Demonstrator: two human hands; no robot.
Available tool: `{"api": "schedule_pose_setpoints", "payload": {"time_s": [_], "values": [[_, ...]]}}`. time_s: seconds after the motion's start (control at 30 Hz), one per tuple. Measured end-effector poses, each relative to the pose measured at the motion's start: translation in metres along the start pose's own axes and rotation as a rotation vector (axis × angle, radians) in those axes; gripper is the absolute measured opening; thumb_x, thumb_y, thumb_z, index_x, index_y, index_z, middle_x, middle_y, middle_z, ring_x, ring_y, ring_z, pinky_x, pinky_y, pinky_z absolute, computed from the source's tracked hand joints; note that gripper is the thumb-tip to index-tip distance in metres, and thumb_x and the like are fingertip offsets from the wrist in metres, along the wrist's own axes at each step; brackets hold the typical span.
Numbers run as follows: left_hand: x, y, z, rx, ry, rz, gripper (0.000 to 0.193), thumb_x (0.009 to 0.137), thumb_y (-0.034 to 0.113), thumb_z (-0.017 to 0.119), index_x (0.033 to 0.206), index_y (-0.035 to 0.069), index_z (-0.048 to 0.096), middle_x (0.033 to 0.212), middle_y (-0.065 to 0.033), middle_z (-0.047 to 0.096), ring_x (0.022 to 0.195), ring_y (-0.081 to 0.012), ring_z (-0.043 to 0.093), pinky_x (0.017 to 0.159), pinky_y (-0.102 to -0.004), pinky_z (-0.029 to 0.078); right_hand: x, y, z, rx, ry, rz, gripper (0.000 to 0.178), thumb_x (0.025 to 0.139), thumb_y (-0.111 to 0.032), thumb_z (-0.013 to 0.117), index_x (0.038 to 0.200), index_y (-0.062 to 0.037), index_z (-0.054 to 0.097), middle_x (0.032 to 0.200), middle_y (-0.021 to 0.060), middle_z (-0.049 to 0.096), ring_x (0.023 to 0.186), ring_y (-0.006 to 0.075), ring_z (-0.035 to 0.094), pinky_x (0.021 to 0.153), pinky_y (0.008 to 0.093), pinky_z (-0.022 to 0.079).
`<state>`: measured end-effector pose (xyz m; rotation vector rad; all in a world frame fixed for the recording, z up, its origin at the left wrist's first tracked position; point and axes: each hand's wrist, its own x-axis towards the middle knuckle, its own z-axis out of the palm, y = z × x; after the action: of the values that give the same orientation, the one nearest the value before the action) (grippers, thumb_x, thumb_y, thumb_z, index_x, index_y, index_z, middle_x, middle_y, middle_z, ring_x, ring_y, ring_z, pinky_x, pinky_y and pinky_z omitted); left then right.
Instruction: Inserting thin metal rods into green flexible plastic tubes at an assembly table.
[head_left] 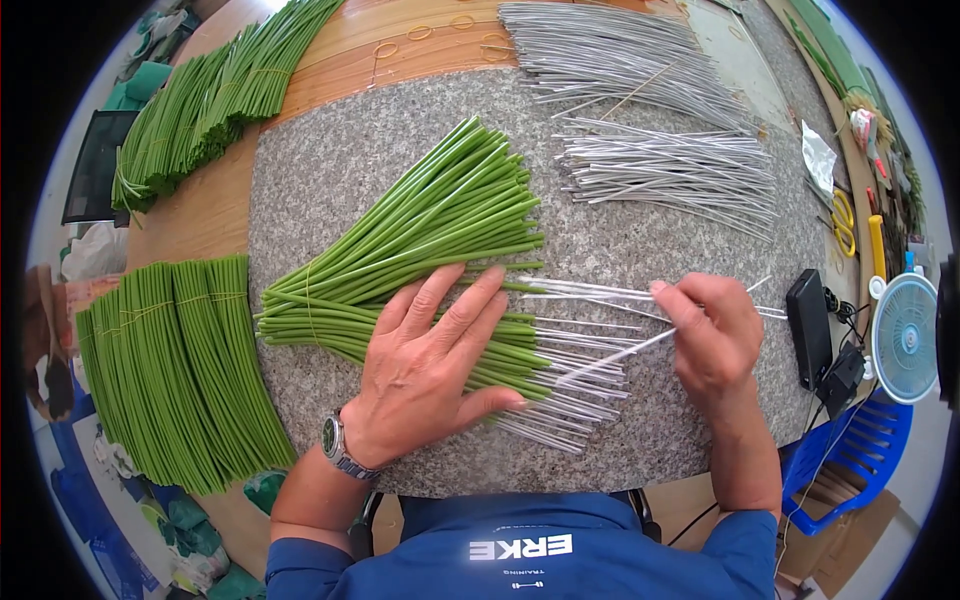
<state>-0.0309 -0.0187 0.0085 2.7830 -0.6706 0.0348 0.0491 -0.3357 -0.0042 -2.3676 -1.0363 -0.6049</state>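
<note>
A fanned bundle of green plastic tubes [430, 205] lies on the grey stone slab, with a rubber band [309, 300] round its left end. My left hand [425, 365] rests flat across the bundle's nearer part, fingers stretched out and thumb spread. Silver wires [580, 410] stick out of the right ends of the nearer tubes. Right of them, my right hand [715, 335] is closed in a pinch on several thin silver wires [630, 352]. Some of these wires point left to the tube ends, and one slants down over the protruding wires. Whether any has entered a tube is unclear.
Two piles of silver wires [670, 170] [610, 50] lie at the back right. Banded green tube bundles [175, 365] [220, 90] are at the left. On the right are a black box [808, 330], yellow-handled scissors [843, 222], a blue fan [905, 335] and a blue chair [860, 450].
</note>
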Motion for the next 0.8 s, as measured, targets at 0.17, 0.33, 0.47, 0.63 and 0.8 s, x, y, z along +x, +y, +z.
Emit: {"api": "schedule_pose_setpoints", "payload": {"time_s": [0.17,0.33,0.47,0.63,0.8], "values": [[-0.0010,-0.0013,0.0017,0.011,0.002,-0.001,0.089,0.090,0.073,0.070,0.143,0.002,0.070,0.162,-0.0095,0.058,0.150,-0.0371,0.050,0.121,-0.0519,0.041,-0.0081,0.0087,-0.0001,0.016,-0.029,0.090,0.044,0.072,0.011,0.074,0.112,-0.0048,0.082,0.097,0.0082,0.070,0.082,0.0257,0.068,0.068,0.0389,0.055],[0.0001,-0.0004,0.0013,0.021,0.008,0.005,0.092,0.091,0.076,0.067,0.144,0.002,0.069,0.162,-0.0099,0.060,0.149,-0.0378,0.052,0.120,-0.0522,0.042,-0.0098,0.0099,0.0009,0.011,-0.038,0.113,0.043,0.071,0.011,0.075,0.111,-0.0048,0.082,0.095,0.0083,0.070,0.081,0.0261,0.068,0.068,0.0389,0.055],[-0.0014,-0.0008,0.0014,0.011,-0.001,-0.003,0.092,0.091,0.077,0.067,0.144,0.002,0.069,0.162,-0.0097,0.059,0.149,-0.0381,0.052,0.120,-0.0522,0.042,-0.0076,0.0086,0.0001,0.010,-0.017,0.115,0.042,0.071,0.012,0.075,0.109,-0.0042,0.081,0.095,0.0085,0.070,0.081,0.0263,0.068,0.068,0.0391,0.055],[-0.0017,-0.0012,0.0022,0.014,-0.003,0.000,0.092,0.092,0.077,0.066,0.145,0.002,0.068,0.163,-0.0096,0.059,0.149,-0.0383,0.052,0.121,-0.0524,0.041,-0.0082,0.0099,-0.0002,0.013,-0.032,0.130,0.040,0.071,0.012,0.075,0.108,-0.0034,0.081,0.094,0.0090,0.070,0.081,0.0267,0.069,0.068,0.0391,0.055],[-0.0009,-0.0010,0.0022,0.015,-0.001,-0.002,0.092,0.091,0.078,0.066,0.145,0.002,0.069,0.163,-0.0094,0.059,0.150,-0.0379,0.051,0.121,-0.0524,0.041,-0.0076,0.0096,-0.0014,0.013,-0.044,0.122,0.040,0.071,0.012,0.076,0.108,-0.0032,0.081,0.095,0.0093,0.070,0.082,0.0270,0.069,0.068,0.0391,0.055]]}}
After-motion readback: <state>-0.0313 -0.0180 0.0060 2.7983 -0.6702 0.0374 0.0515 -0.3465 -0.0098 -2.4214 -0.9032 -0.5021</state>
